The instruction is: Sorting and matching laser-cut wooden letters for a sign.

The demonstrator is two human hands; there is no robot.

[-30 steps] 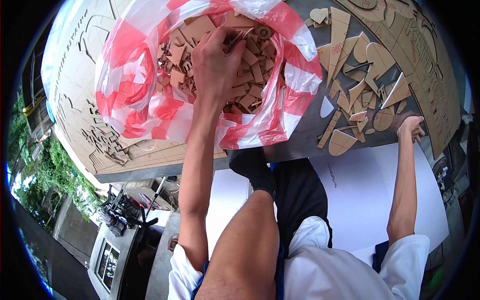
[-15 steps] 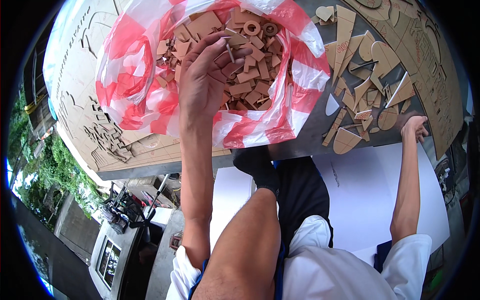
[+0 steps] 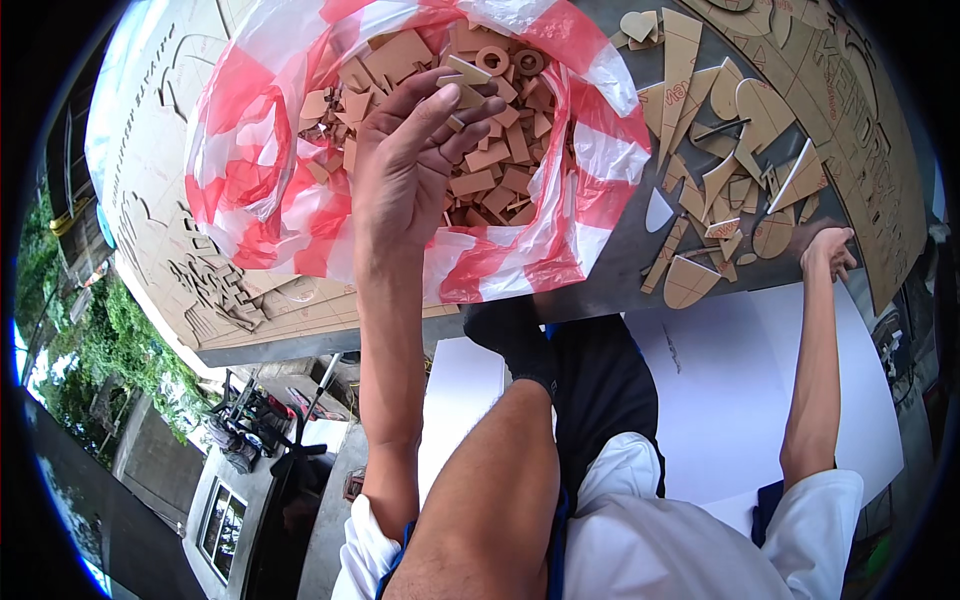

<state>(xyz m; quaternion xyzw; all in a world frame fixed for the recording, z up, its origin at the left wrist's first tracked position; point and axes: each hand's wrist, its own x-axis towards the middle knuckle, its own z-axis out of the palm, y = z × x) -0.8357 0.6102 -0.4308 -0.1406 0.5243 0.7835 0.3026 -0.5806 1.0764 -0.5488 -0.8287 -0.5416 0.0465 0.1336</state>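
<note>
My left hand (image 3: 415, 160) is raised palm-up over an open red-and-white striped plastic bag (image 3: 250, 180). Its fingertips pinch a small flat brown cutout piece (image 3: 466, 84). The bag is filled with several brown cutout pieces (image 3: 505, 165), among them rings and strips. My right hand (image 3: 830, 250) rests on the near edge of the grey table (image 3: 620, 270) at the right. It holds nothing and its fingers are loosely bent. Just beyond it lie loose brown cutouts (image 3: 720, 170), curved and pointed.
A large brown board (image 3: 840, 90) with shapes cut out of it lies at the far right. Another cut board (image 3: 150, 150) lies left of the bag. Below the table are a white sheet (image 3: 760, 380), my raised knee (image 3: 500, 470) and a black-socked foot (image 3: 510, 335).
My left hand has lifted out of the bag's pieces and turned palm-up with a piece in its fingers. The right hand has stayed at the table edge.
</note>
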